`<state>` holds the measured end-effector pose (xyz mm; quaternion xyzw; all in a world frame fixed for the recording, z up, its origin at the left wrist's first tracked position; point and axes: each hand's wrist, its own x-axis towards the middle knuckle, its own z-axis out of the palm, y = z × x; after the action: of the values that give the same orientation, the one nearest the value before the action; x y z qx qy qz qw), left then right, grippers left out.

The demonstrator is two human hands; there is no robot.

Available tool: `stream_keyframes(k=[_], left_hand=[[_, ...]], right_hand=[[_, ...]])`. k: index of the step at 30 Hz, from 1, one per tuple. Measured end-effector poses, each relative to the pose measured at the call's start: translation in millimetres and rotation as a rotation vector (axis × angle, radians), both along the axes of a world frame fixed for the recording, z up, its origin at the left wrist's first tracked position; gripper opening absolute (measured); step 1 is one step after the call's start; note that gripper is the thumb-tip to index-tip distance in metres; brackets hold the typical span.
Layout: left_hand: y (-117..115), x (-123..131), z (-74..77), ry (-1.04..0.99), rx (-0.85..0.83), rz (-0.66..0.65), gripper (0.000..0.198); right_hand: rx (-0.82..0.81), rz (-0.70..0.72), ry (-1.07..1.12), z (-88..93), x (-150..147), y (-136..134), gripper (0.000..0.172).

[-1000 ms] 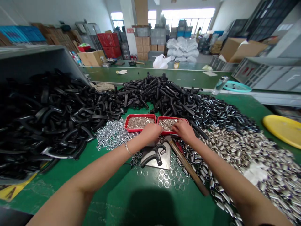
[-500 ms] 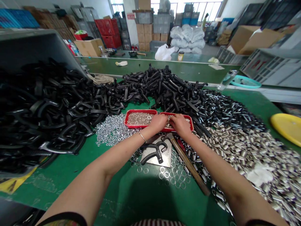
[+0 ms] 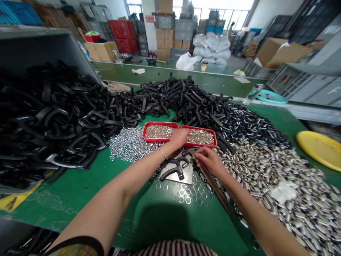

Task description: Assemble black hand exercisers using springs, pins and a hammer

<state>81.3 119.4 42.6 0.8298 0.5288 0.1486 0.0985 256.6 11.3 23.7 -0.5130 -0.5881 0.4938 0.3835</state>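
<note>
My left hand [image 3: 180, 137] rests with curled fingers on the near rim between two red trays: one [image 3: 157, 132] of small washers, the other [image 3: 203, 137] of small metal screws. My right hand [image 3: 206, 159] is nearer to me, fingers pinched on something too small to name, just over the head of a wooden-handled hammer [image 3: 213, 185]. A black plastic handle part [image 3: 174, 168] lies on a grey metal plate [image 3: 188, 173] right beside that hand. Loose metal rings [image 3: 193, 193] lie scattered round the plate.
Big heaps of black plastic parts [image 3: 61, 117] fill the left and far side of the green table [image 3: 170, 220]. Shiny metal sleeves [image 3: 287, 177] pile up on the right, nuts [image 3: 128, 144] left of the trays. A yellow dish [image 3: 319, 147] sits far right.
My right hand has drawn back from the screw tray toward me, down to the hammer head and plate, fingers pinched. My left hand stays at the trays' rim.
</note>
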Motion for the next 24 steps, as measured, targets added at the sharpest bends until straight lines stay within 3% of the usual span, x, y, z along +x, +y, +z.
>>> stream_keyframes(k=[4,7,9,15,24], left_hand=[[-6,-6,-1.5,-0.205,-0.016,0.017,0.012],[-26,-21,-1.7,-0.526,-0.075,0.008,0.014],[-47,-36,-3.5,-0.614,-0.132,-0.003,0.014],[-101,-69,-19.7,-0.463,-0.188,0.04,0.017],[-117,-63,-31.8,-0.168,-0.066,-0.013,0.019]], right_hand=[[-0.05,-0.038,-0.086,-24.9,-10,-24,0.025],[0.042,-0.064,-0.212,-28.3,-16,-21,0.024],[0.115,-0.047,-0.33,-25.4,-19,-18,0.022],[0.22,0.021,-0.575,-20.6,-19,-19,0.019],[0.45,0.28,-1.019,-7.1,-27,-25,0.017]])
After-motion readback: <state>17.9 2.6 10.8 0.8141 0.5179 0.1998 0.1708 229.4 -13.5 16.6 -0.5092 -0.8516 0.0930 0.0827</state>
